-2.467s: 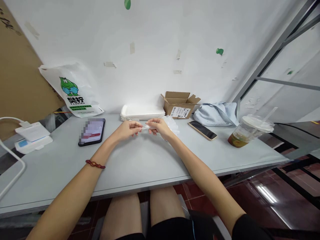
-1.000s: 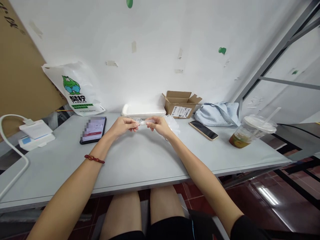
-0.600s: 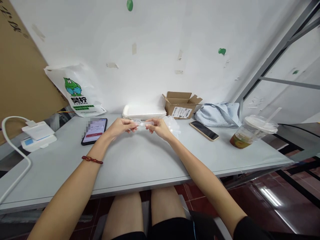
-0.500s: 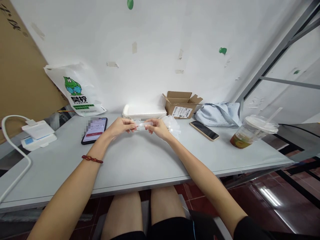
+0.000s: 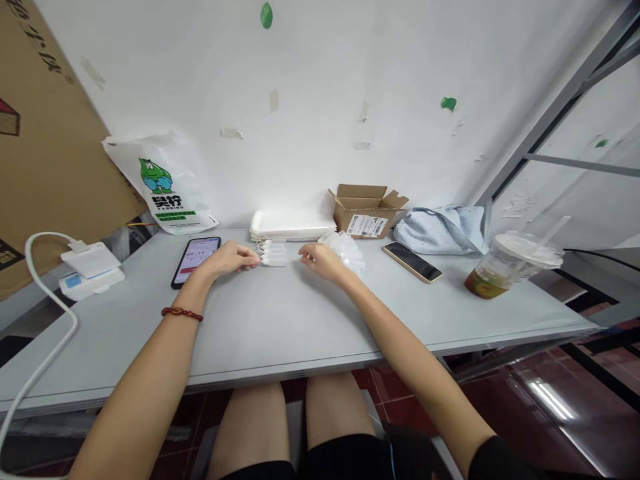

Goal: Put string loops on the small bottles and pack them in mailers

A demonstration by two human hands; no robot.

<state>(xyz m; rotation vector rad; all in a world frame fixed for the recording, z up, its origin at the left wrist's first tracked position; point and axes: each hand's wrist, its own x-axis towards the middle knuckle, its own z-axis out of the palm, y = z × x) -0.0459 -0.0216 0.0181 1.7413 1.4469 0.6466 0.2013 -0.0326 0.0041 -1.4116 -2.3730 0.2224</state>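
Note:
Several small translucent tubes lie side by side in a row on the table, with thin white loops at their left ends. At those loops is my left hand, its thumb and fingertips pinched on the end of the nearest tube. My right hand hovers to the right of the row, palm down, holding nothing, with its fingers slightly curled and apart. Just behind and beside my right hand is a loose pile of translucent plastic pieces, partly covered by the hand.
Behind the tubes lies a white stack, with an open cardboard box beside it. A lit phone is at left, a dark phone at right. A drink cup, a pale blue cloth bag and white charger stand around.
The tube held between both hands is down in the row on the table. My right hand has let go and moved slightly right; my left hand has shifted a little left relative to the table.

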